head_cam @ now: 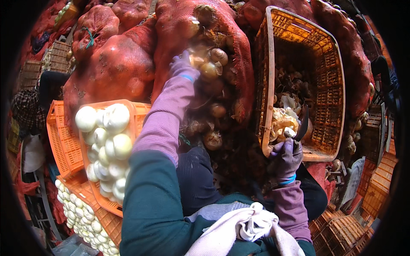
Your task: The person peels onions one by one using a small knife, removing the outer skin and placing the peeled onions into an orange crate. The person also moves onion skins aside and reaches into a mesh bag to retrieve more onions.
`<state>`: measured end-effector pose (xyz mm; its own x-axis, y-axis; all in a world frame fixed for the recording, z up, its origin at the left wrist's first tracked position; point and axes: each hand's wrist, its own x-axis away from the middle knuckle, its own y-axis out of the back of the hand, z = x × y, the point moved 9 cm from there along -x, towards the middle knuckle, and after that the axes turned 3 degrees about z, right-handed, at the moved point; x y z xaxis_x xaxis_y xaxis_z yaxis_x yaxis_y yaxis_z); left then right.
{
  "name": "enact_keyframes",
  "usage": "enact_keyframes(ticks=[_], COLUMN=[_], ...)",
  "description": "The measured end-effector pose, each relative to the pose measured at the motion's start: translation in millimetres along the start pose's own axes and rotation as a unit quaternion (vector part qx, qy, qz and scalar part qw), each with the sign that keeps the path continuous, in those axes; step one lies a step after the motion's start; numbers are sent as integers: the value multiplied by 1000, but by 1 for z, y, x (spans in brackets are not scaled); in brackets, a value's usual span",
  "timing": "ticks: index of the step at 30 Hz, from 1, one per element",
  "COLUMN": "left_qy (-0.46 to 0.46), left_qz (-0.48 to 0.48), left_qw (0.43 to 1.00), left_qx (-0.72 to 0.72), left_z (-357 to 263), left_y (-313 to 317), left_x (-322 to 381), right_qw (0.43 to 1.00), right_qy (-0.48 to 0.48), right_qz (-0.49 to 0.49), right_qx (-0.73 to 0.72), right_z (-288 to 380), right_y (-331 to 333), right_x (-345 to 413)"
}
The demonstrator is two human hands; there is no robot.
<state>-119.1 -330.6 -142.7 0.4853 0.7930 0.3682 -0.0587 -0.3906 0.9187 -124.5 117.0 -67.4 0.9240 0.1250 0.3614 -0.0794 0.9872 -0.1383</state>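
Note:
My left hand [185, 67], in a purple glove, reaches into the opening of a red mesh sack [173, 28]. Its fingertips are at the unpeeled onions [209, 70], where blur hides whether they grip one. In my right hand [286, 160], also gloved, is a knife [303, 126] with a dark curved blade pointing up and away from me. That hand is at the near end of a tall orange plastic crate [270, 80], which has onion skins [283, 120] inside. Beside my left arm, an orange crate [139, 116] is heaped with peeled white onions [112, 148].
Full red mesh sacks [118, 68] line the far side. Loose onions and skins lie between my legs and the open sack [213, 139]. More peeled onions [80, 217] fill a crate at lower left. Stacked orange crates [346, 230] stand at lower right. Another person's leg [53, 83] shows at left.

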Motion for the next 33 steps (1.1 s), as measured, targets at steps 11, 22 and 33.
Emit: enact_keyframes(ticks=[11, 22, 33], left_qy=[-172, -307, -508], left_qz=[-192, 160, 287], left_qw=[933, 581, 622], left_qx=[252, 737, 522], left_z=[32, -14, -118], left_y=[32, 77, 81], left_x=[59, 199, 340], right_qw=[1000, 996, 930], right_qy=[-4, -79, -100], right_qz=[-25, 28, 238], right_qx=[-5, 26, -261], right_z=[-1, 4, 33], right_y=[2, -15, -30], right_x=[0, 4, 64])
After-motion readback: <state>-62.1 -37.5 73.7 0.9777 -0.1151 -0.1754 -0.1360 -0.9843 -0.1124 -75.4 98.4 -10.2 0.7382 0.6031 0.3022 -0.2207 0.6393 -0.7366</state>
